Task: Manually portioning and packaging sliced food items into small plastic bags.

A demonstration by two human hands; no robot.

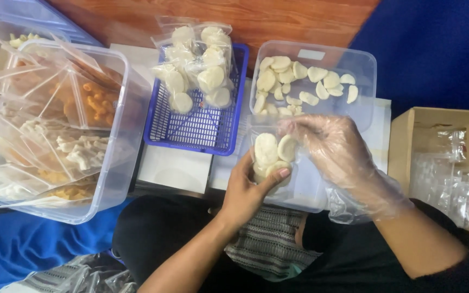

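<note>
Head camera, looking down: a bare left hand (248,187) closes around a small clear bag (270,157) of pale round crackers, just in front of the clear tub (362,65) of loose crackers. The right hand (329,144), in a loose plastic glove, curls its fingers at the bag's mouth, seemingly pinching a cracker. Left of the tub, a blue basket (191,133) holds filled bags. Risk: the brittle crackers could snap or slip from the slack glove.

Bare left hand (248,190) curled in a grip, gloved right hand (329,146) fingers bent.
</note>
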